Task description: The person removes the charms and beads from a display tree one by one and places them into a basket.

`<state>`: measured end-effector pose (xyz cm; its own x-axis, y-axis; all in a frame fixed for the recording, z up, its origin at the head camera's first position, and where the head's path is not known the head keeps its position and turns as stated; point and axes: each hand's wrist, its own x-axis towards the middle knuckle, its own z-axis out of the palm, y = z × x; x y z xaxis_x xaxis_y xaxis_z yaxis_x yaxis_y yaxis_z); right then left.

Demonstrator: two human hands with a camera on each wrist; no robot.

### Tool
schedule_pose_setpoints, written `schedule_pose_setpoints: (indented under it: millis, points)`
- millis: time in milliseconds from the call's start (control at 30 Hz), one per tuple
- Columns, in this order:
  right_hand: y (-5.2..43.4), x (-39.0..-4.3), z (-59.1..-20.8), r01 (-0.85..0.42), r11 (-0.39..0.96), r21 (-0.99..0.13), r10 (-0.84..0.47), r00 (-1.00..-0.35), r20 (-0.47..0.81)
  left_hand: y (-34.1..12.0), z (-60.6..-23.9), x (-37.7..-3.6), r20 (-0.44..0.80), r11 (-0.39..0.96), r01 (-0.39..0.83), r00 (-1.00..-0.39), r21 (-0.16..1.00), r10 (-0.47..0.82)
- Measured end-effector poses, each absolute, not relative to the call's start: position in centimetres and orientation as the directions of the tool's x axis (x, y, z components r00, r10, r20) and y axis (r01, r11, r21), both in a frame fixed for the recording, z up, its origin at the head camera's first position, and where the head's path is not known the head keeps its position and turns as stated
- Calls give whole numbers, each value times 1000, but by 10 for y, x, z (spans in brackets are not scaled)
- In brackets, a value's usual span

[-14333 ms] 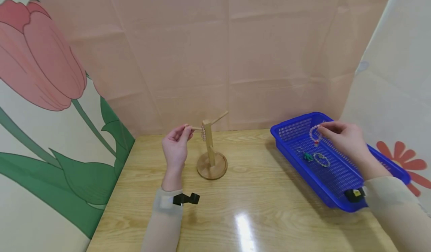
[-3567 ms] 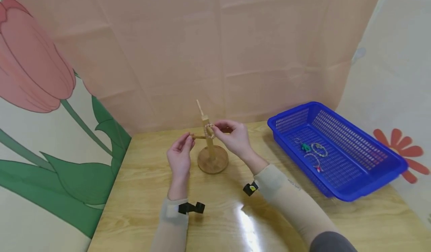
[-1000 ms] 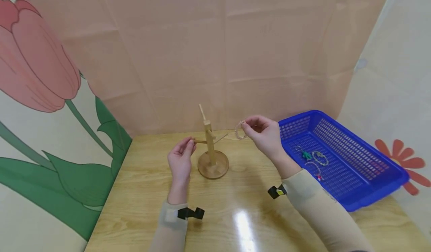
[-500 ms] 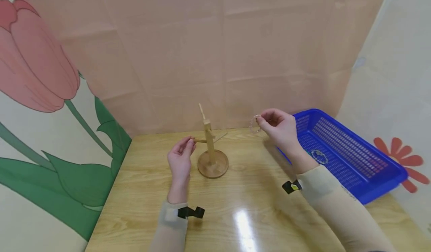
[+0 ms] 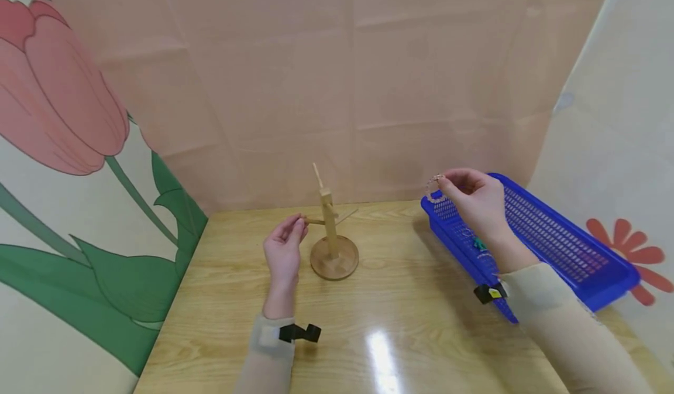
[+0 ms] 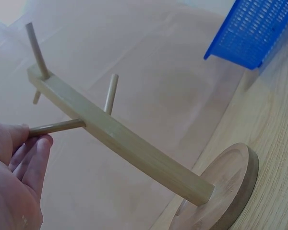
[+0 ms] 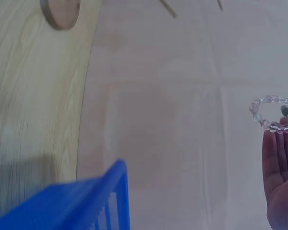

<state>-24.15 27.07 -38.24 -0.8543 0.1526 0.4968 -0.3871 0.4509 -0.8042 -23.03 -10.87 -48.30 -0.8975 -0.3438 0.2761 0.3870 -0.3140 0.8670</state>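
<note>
A clear beaded bracelet (image 7: 265,123) hangs from the fingertips of my right hand (image 5: 478,202), which pinches it over the left rim of the blue basket (image 5: 574,242). In the head view the bracelet overlaps that basket's far left corner. My left hand (image 5: 284,247) pinches the end of a lower peg (image 6: 57,127) on the wooden stand (image 6: 134,146). The stand is upright on its round base (image 5: 344,266), and its visible pegs carry nothing. Inside the basket, partly behind my right arm, lie a green charm (image 5: 479,243) and a bracelet (image 5: 485,256).
The wood-grain table (image 5: 389,300) stretches between the stand and the basket. Behind it hangs a pink-beige cloth (image 5: 337,89). A tulip-print panel (image 5: 68,95) borders the left, and a pale panel with a red flower (image 5: 626,247) borders the right.
My right hand has carried the beaded bracelet from the stand rightward to the basket's edge. Earlier it held the bracelet at the post. My left hand keeps its pinch on the peg.
</note>
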Motion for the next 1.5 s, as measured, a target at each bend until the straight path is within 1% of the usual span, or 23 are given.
schedule_pose_setpoints:
  millis: [333, 467, 567, 800, 967, 1200, 1500]
  points:
    - [321, -250, -388, -264, 559, -786, 174, -890, 422, -110, -481, -229, 262, -316, 385, -892, 867, -368]
    - [342, -251, -394, -216, 583, -783, 205, -894, 399, -109, -482, -229, 267, -322, 385, -896, 865, -354]
    - [352, -252, -398, -202, 601, -774, 203, -897, 392, -109, -482, -230, 273, -323, 386, -898, 864, -345]
    - [366, -256, -400, -180, 656, -733, 153, -919, 363, -108, -483, -231, 267, -329, 385, -898, 863, -351]
    - [374, -258, -402, -165, 679, -715, 144, -926, 350, -109, -483, -231, 261, -326, 378, -900, 866, -350]
    - [382, -253, -405, -122, 677, -726, 148, -944, 297, -109, -483, -229, 247, -330, 370, -900, 868, -360]
    - [386, -252, -403, -105, 682, -724, 163, -943, 291, -109, -483, -230, 241, -330, 364, -902, 871, -359]
